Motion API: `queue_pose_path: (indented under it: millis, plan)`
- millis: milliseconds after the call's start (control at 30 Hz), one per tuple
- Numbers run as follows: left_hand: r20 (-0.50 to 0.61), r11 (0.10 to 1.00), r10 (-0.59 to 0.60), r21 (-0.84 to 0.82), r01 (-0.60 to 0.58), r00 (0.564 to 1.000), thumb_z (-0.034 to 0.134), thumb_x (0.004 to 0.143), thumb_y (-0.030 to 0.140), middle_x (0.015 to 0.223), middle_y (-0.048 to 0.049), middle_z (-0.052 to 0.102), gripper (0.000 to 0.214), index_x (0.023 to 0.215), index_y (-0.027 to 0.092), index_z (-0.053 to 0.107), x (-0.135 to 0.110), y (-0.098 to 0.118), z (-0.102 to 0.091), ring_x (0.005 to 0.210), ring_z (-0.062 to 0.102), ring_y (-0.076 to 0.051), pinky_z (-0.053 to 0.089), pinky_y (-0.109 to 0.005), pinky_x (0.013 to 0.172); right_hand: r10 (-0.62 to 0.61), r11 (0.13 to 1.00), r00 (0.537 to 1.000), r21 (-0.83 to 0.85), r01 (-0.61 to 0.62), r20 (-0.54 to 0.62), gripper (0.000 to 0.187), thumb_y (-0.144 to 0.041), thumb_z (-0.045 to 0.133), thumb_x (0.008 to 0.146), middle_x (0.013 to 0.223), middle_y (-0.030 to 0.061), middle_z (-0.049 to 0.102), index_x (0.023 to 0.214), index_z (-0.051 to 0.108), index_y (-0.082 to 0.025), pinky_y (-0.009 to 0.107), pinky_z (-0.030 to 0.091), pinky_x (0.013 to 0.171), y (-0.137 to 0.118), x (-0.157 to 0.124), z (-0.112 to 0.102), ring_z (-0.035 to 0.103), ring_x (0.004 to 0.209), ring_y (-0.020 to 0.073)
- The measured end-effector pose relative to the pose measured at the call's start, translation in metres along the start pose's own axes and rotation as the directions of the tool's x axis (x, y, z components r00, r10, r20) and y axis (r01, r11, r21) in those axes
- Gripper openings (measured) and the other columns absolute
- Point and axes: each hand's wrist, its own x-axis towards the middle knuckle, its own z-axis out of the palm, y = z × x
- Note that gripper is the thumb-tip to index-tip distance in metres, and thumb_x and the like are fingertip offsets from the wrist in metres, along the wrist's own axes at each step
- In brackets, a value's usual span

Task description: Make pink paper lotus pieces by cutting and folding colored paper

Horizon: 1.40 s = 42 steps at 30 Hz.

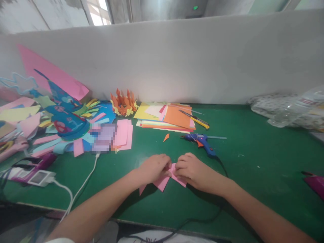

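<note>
Pink folded paper [162,184] lies low over the green table, in front of me, with pointed flaps showing below my fingers. My left hand [155,168] is closed on its left part, fingers curled and thumb pressed in. On the right part, my right hand [191,170] pinches the paper with bent fingers. The two hands are close together, with a strip of pink between them. Part of the paper is hidden under both hands. Just beyond them a small orange paper diamond [166,137] lies flat, and a blue glue gun [202,141] rests to its right.
A yellow utility knife [199,122] lies by stacked coloured paper [146,113]. An orange paper crown [124,103], pink sheets [123,135] and a blue cone hat [67,121] stand left. A white cable [86,180] and power strip [37,177] are near left; a plastic bottle [296,108] lies right.
</note>
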Motion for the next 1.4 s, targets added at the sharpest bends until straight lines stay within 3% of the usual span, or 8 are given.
queue_pose_path:
  millis: [300, 400, 500, 600, 800, 1033, 1167, 1400]
  plan:
    - [-0.07, 0.998, 0.067, 0.004, -0.067, 0.995, 0.061, 0.081, 0.016, 0.107, -0.0087, 0.054, 0.03, 0.107, 0.015, 0.046, -0.005, 0.004, 0.003, 0.099, 0.047, -0.021, 0.04, -0.034, 0.089, 0.003, 1.0, 1.0, 0.026, -0.002, -0.017, 0.025, -0.016, 0.042, 0.093, 0.08, 0.003, 0.065, 0.086, 0.065, -0.019, 0.035, 0.03, 0.083, 0.0, 0.001, 0.0, 0.049, 0.085, 0.0172]
    - [-0.042, 0.998, 0.044, -0.048, -0.046, 0.998, 0.063, 0.08, 0.014, 0.109, -0.0091, 0.054, 0.036, 0.111, 0.016, 0.046, -0.004, 0.005, 0.002, 0.102, 0.048, -0.022, 0.04, -0.034, 0.09, 0.14, 0.989, 0.984, 0.056, -0.134, -0.109, 0.022, -0.023, 0.043, 0.093, 0.088, 0.0047, 0.064, 0.087, 0.064, -0.02, 0.034, 0.034, 0.082, 0.016, -0.006, -0.011, 0.053, 0.088, 0.0182]
    - [-0.011, 0.997, 0.0, -0.082, -0.001, 1.0, 0.067, 0.077, 0.015, 0.106, -0.0097, 0.055, 0.04, 0.111, 0.016, 0.047, -0.003, 0.007, -0.001, 0.102, 0.049, -0.023, 0.041, -0.035, 0.088, 0.493, 0.858, 0.822, 0.005, -0.513, -0.285, 0.014, -0.028, 0.047, 0.088, 0.09, 0.0079, 0.061, 0.089, 0.057, -0.018, 0.032, 0.039, 0.074, 0.04, -0.021, -0.02, 0.055, 0.085, 0.0214]
    - [-0.008, 0.995, -0.012, -0.098, 0.011, 1.0, 0.067, 0.077, 0.015, 0.103, -0.0088, 0.055, 0.039, 0.111, 0.017, 0.048, -0.002, 0.008, -0.003, 0.099, 0.05, -0.023, 0.042, -0.034, 0.085, 0.706, 0.655, 0.646, -0.081, -0.752, -0.29, 0.021, -0.038, 0.057, 0.079, 0.082, 0.0083, 0.058, 0.083, 0.05, -0.018, 0.03, 0.038, 0.061, 0.06, -0.037, -0.021, 0.056, 0.073, 0.0235]
    - [-0.018, 0.996, -0.015, -0.088, 0.014, 1.0, 0.064, 0.077, 0.015, 0.099, -0.0071, 0.056, 0.028, 0.104, 0.017, 0.054, -0.001, 0.006, -0.002, 0.096, 0.051, -0.022, 0.041, -0.033, 0.083, 0.826, 0.549, 0.54, 0.017, -0.835, -0.162, 0.012, -0.025, 0.041, 0.083, 0.072, 0.0031, 0.056, 0.094, 0.042, -0.018, 0.023, 0.028, 0.049, 0.068, -0.049, -0.01, 0.052, 0.052, 0.0158]
    - [0.008, 0.996, -0.005, -0.091, 0.006, 1.0, 0.066, 0.074, 0.015, 0.101, -0.0057, 0.053, 0.025, 0.096, 0.017, 0.053, 0.001, 0.007, -0.006, 0.091, 0.05, -0.018, 0.04, -0.027, 0.076, 0.843, 0.397, 0.333, 0.072, -0.915, -0.423, 0.02, -0.03, 0.037, 0.084, 0.068, 0.0022, 0.049, 0.097, 0.041, -0.016, 0.024, 0.031, 0.049, 0.104, -0.076, -0.013, 0.047, 0.047, 0.0152]
    - [0.015, 0.997, 0.002, -0.079, -0.001, 1.0, 0.065, 0.075, 0.015, 0.103, -0.0055, 0.056, 0.025, 0.096, 0.018, 0.051, 0.0, 0.01, -0.008, 0.095, 0.05, -0.02, 0.039, -0.028, 0.079, 0.856, 0.266, 0.195, 0.085, -0.96, -0.479, 0.022, -0.029, 0.037, 0.083, 0.07, 0.0049, 0.051, 0.097, 0.043, -0.014, 0.027, 0.035, 0.051, 0.137, -0.096, -0.016, 0.048, 0.05, 0.0172]
    - [0.077, 0.997, -0.034, -0.073, 0.04, 0.996, 0.059, 0.076, 0.015, 0.099, -0.0055, 0.062, 0.034, 0.107, 0.02, 0.045, -0.002, 0.012, -0.007, 0.087, 0.056, -0.021, 0.039, -0.027, 0.068, 0.865, 0.199, 0.157, 0.037, -0.979, -0.477, 0.027, -0.027, 0.037, 0.084, 0.071, 0.0094, 0.056, 0.101, 0.046, -0.009, 0.029, 0.037, 0.051, 0.161, -0.099, -0.014, 0.051, 0.051, 0.0194]
